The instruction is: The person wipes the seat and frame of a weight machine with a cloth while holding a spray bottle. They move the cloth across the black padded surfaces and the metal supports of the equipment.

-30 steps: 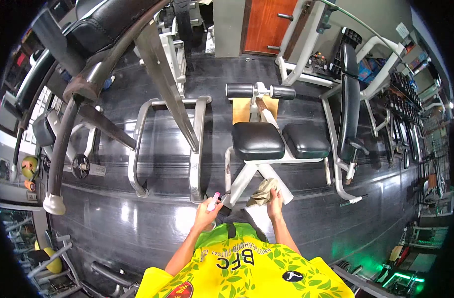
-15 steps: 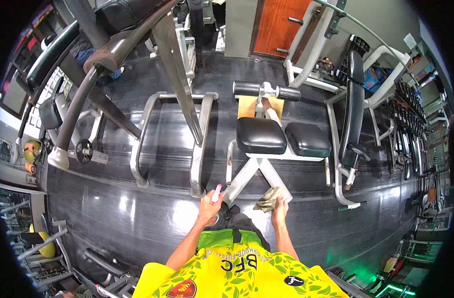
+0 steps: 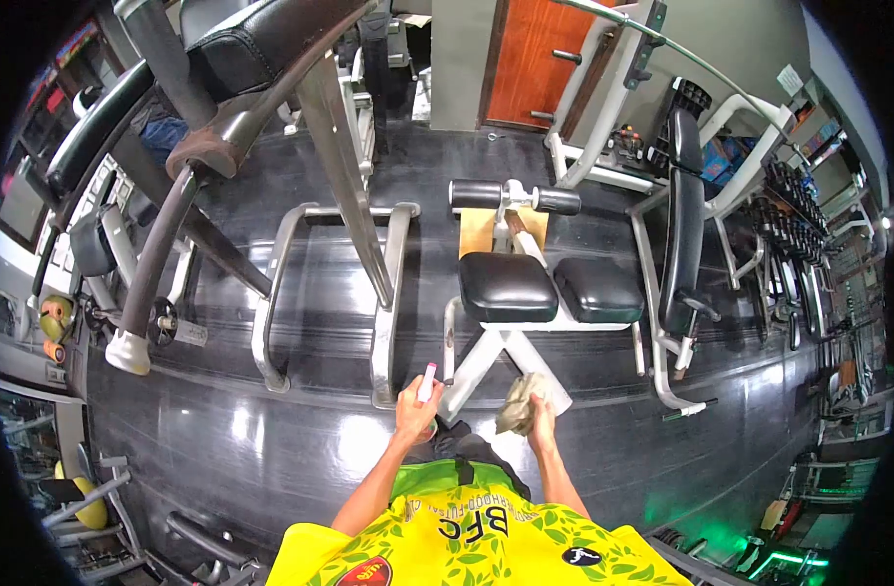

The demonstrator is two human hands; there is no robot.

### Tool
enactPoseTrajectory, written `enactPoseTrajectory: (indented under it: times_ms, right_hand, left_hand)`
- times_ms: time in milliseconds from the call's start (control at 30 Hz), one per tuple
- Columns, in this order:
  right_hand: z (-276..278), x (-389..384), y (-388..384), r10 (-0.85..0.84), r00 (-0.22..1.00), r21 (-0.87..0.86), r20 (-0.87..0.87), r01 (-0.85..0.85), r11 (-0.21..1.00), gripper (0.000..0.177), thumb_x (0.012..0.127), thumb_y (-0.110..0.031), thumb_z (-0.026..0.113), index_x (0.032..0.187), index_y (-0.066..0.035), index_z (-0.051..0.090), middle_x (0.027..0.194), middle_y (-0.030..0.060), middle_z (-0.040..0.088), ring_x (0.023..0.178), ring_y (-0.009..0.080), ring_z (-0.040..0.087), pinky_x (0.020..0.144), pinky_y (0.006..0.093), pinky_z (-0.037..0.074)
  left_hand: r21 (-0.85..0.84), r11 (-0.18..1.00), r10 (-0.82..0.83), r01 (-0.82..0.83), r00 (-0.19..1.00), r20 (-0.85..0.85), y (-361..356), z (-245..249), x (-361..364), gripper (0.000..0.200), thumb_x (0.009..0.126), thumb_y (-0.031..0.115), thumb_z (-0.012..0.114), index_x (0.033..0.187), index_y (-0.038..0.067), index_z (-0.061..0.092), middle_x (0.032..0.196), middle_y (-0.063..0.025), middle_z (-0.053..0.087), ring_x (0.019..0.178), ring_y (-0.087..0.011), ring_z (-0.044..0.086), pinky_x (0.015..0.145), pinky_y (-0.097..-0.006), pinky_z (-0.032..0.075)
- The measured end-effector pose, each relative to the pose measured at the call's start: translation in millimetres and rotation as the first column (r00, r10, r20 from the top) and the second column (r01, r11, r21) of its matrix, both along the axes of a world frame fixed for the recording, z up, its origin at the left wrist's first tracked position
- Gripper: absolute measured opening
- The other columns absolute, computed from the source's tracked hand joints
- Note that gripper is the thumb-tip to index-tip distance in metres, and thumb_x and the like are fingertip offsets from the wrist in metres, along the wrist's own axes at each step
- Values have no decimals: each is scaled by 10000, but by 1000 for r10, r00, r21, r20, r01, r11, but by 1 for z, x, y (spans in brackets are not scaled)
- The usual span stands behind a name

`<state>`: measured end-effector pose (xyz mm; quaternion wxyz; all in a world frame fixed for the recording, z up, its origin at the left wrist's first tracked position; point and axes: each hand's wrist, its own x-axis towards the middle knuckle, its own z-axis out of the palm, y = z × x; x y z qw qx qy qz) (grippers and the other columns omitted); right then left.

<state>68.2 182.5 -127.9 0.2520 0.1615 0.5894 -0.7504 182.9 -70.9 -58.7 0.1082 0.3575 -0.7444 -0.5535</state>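
My left hand (image 3: 412, 410) is closed around a spray bottle (image 3: 427, 382) with a white head and a pink tip. Part of its body shows below the fingers; the rest is hidden by the hand. A crumpled olive-beige cloth (image 3: 515, 408) hangs from my right hand (image 3: 542, 422), whose fingers grip its right side. Both hands are in front of my body, apart from each other. Just ahead stands a bench with two black padded seats (image 3: 509, 287) on a white frame (image 3: 486, 363). Neither hand touches it.
A large grey metal machine frame (image 3: 354, 195) rises at the left. An upright black backrest (image 3: 686, 234) stands to the right, with a dumbbell rack (image 3: 794, 230) beyond. Black roller pads (image 3: 481, 192) are behind the seats. An orange-brown door (image 3: 525, 68) is at the back.
The view has tilted up slightly, so the bench sits lower in the picture. My right hand has shifted a little left, and the cloth has turned and hangs lower. My left hand keeps its grip.
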Motion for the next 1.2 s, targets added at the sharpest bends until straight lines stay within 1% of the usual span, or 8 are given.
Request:
enactPoseTrajectory:
  times_ms: [233,333,533,867,933,967,1067,1200]
  right_hand:
    - [36,-13,-58,30,997,58,-64,-26,998,470,870,-187,614,1253,32,452,1133,122,569,987,217,579,830,344,495]
    - [33,-23,-76,158,958,309,-239,-79,948,400,865,-153,605,1207,35,520,1088,119,612,954,201,595,815,324,488]
    - [28,-54,-135,754,532,763,-384,-276,584,350,831,-93,563,1179,-80,594,1067,205,640,988,378,618,829,410,500]
    - [-29,-96,-252,873,135,883,-469,40,468,348,891,-78,472,1216,-165,561,1313,116,541,1006,317,637,844,385,537]
    - [-37,-89,-255,967,255,987,1,-158,40,312,909,-102,447,1191,-120,579,1427,123,425,1032,307,635,879,417,527]
    - [-41,-84,-252,975,223,989,7,-142,26,301,897,-99,465,1175,-101,582,1419,124,435,1012,326,642,855,413,539]
    - [-37,-68,-230,971,236,965,40,-262,24,300,870,-51,478,1147,-81,589,1409,149,436,1031,345,627,861,418,535]
    - [-25,-11,-164,872,164,861,-460,-155,484,398,764,71,504,1104,-85,638,1332,186,501,1080,339,599,855,412,529]
  left_hand:
    - [-56,996,-72,70,997,-19,-20,8,-14,193,845,254,656,895,68,637,757,-148,647,698,-293,647,637,-383,485]
    - [36,989,-140,142,989,-51,-31,7,-15,202,849,245,656,928,61,632,733,-117,642,652,-227,624,622,-350,480]
    - [180,922,-331,342,940,-89,-59,11,1,224,860,241,667,976,53,635,694,-47,610,621,-99,586,574,-288,474]
    - [254,919,-292,301,954,-73,-87,14,38,190,875,190,673,1020,74,630,648,24,570,553,-50,531,512,-240,455]
    - [254,926,-273,280,960,-63,-88,13,41,195,878,178,672,1033,69,625,667,23,572,552,-49,534,509,-232,460]
    - [255,924,-280,285,958,-56,-90,13,43,195,878,178,672,1033,69,625,667,23,572,552,-49,534,509,-232,460]
    - [254,919,-281,300,953,-112,-89,10,46,202,878,166,673,1036,53,619,695,19,578,551,-50,538,505,-225,458]
    - [256,931,-237,259,965,-114,-93,12,41,185,882,117,659,1033,29,601,715,2,584,553,-57,543,507,-231,458]
